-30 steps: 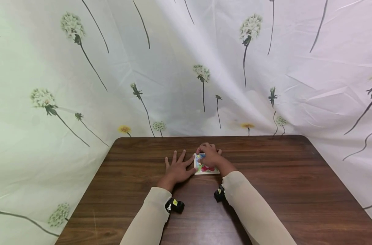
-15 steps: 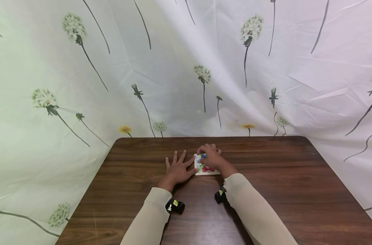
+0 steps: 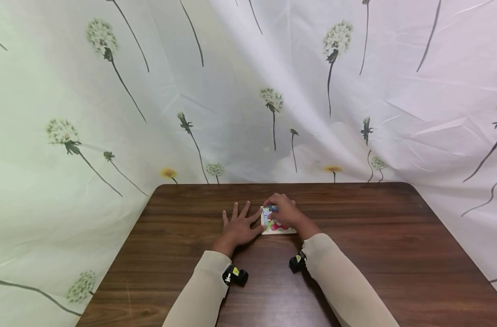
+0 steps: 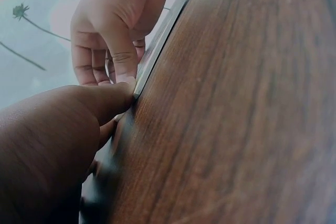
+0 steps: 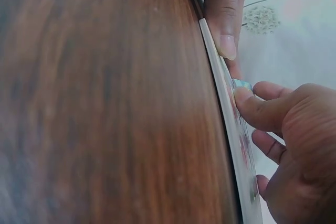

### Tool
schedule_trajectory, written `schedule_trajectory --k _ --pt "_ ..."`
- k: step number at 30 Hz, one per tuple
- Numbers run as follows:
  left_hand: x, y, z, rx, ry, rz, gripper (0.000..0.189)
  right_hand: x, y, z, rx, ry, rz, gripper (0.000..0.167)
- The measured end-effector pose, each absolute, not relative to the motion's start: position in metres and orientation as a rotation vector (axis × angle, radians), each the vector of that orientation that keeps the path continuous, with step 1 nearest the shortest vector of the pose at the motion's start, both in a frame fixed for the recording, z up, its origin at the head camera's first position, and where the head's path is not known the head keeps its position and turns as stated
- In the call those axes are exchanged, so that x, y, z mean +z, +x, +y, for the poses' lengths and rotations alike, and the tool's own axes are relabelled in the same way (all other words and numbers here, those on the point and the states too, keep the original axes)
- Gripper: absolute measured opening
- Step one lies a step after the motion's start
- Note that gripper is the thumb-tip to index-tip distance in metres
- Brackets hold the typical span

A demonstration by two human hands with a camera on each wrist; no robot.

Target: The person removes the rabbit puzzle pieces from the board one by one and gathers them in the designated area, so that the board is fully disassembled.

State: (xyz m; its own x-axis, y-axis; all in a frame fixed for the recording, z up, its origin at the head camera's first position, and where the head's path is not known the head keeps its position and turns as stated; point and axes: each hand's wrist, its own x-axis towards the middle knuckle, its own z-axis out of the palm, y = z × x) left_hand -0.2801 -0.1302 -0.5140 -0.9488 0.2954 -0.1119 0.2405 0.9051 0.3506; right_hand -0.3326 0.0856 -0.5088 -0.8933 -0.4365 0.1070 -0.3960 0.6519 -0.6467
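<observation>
A small flat board (image 3: pixel 278 225) with a white border and a colourful picture lies on the table. My left hand (image 3: pixel 237 229) is spread on the wood at the board's left side. Its thumb and forefinger touch the board's edge; in the right wrist view the left thumb (image 5: pixel 227 38) presses at the rim. Over the picture, my right hand (image 3: pixel 284 210) pinches a small flat blue piece (image 3: pixel 274 208), likely a puzzle piece, near the board's top left. The right wrist view shows this piece (image 5: pixel 243 84) between thumb and forefinger, close over the board. The right hand covers much of the picture.
The brown wooden table (image 3: pixel 355 254) reaches well past the board on both sides. Behind it hangs a white cloth (image 3: pixel 232 113) printed with dandelions. Black wrist cameras are strapped on the left wrist (image 3: pixel 235 275) and the right wrist (image 3: pixel 298 262).
The right fingers have shifted slightly, and the blue piece shows more plainly, tilted up from the picture. The left hand has stayed in place at the board's edge.
</observation>
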Motion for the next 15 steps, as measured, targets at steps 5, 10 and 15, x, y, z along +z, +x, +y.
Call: schedule_trajectory --k 5,10,15 --pt "-0.5151 -0.2801 -0.1286 0.492 0.407 2.911 0.069 -0.5103 -0.3317 0.0873 -1.046 -0.723 2.838 0.024" --pt "-0.5144 -0.2794 -0.1290 0.489 0.399 2.913 0.069 -0.5108 -0.3314 0.0878 -0.996 -0.725 2.856 0.030" --pt "-0.5138 -0.2788 -0.1291 0.496 0.397 2.912 0.068 -0.5133 -0.3310 0.0915 -0.972 -0.756 2.859 0.037"
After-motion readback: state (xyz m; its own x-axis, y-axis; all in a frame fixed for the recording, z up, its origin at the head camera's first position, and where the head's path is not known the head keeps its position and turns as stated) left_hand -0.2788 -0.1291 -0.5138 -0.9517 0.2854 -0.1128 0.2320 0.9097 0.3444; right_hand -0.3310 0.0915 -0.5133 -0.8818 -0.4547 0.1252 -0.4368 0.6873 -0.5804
